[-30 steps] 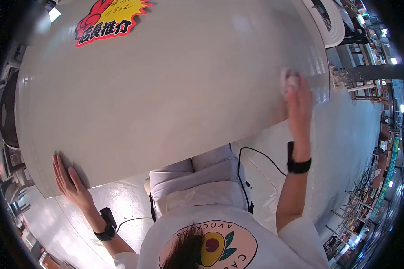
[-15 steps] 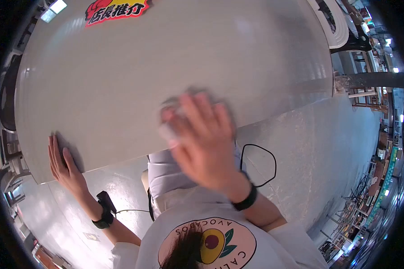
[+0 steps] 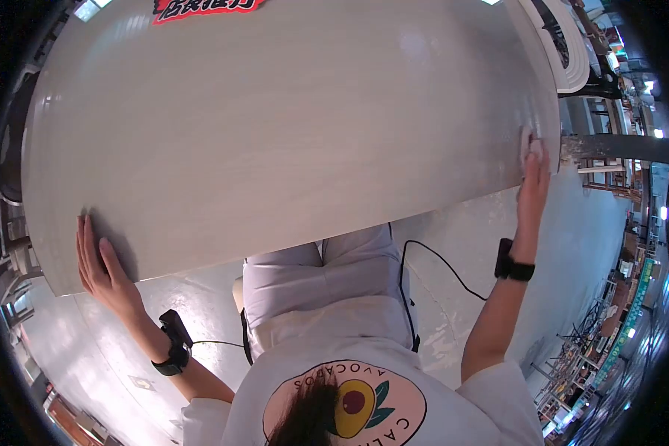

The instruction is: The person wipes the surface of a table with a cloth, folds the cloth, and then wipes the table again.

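Pale bench (image 3: 297, 141) being touched at near left corner by left hand (image 3: 105, 271), palm down, fingers extended, released. White curved frame (image 3: 574, 76) being seen beyond far right edge. Red-edged sign (image 3: 208, 7) being borne at far left, being cropped by view. Right hand (image 3: 534, 182) being clenched lightly, blurred, around pale cloth (image 3: 527, 141), which is being pressed onto bench near right end.

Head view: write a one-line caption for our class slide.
Left hand on the tabletop, right hand holding a cloth-like item.
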`<state>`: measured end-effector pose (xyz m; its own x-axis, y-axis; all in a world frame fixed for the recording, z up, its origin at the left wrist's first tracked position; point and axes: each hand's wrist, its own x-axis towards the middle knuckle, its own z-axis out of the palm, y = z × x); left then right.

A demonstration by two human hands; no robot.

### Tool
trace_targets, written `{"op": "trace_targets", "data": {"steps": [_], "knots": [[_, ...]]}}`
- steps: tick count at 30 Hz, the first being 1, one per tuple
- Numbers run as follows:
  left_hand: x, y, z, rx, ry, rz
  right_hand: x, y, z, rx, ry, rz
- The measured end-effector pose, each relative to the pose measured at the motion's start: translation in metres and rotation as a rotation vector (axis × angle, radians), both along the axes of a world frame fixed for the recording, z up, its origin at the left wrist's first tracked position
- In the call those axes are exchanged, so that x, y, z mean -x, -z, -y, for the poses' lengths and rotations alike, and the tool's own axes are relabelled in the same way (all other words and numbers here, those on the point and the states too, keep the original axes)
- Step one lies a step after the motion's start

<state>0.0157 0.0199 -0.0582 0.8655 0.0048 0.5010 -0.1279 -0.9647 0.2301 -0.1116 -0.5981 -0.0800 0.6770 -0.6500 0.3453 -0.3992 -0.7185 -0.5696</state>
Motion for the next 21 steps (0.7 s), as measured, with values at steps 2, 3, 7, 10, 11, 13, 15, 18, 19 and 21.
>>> {"op": "trace_targets", "data": {"steps": [2, 3, 7, 10, 11, 13, 15, 18, 19, 21], "knots": [[0.001, -0.001, 0.000, 0.002, 0.005, 0.004, -0.007, 0.001, 0.018, -0.015, 0.052, -0.004], [0.001, -0.003, 0.001, 0.001, 0.009, 0.005, -0.009, 0.000, 0.023, -0.022, 0.079, -0.004], [0.000, 0.000, -0.001, 0.029, 0.039, 0.020, -0.034, -0.002, -0.055, 0.298, -0.117, -0.096], [0.000, -0.002, 0.002, 0.015, 0.030, 0.008, -0.043, -0.029, -0.200, 0.289, -0.446, -0.139], [0.000, -0.002, 0.001, 0.023, 0.030, 0.006, -0.047, -0.048, -0.243, 0.124, -0.571, -0.136], [0.000, 0.000, 0.000, 0.039, 0.033, 0.003, -0.040, -0.048, -0.306, -0.025, -0.855, -0.158], [0.001, -0.002, 0.003, 0.042, 0.031, 0.001, -0.036, -0.041, -0.352, -0.086, -0.942, -0.131], [0.002, -0.002, 0.004, 0.048, 0.022, 0.000, -0.039, -0.032, -0.374, -0.032, -0.925, -0.051], [0.001, -0.002, 0.004, 0.049, 0.020, 0.001, -0.040, -0.031, -0.369, -0.023, -0.935, -0.019], [0.001, 0.001, 0.001, 0.044, 0.021, 0.011, -0.040, -0.036, -0.340, -0.073, -0.931, -0.055]]}}
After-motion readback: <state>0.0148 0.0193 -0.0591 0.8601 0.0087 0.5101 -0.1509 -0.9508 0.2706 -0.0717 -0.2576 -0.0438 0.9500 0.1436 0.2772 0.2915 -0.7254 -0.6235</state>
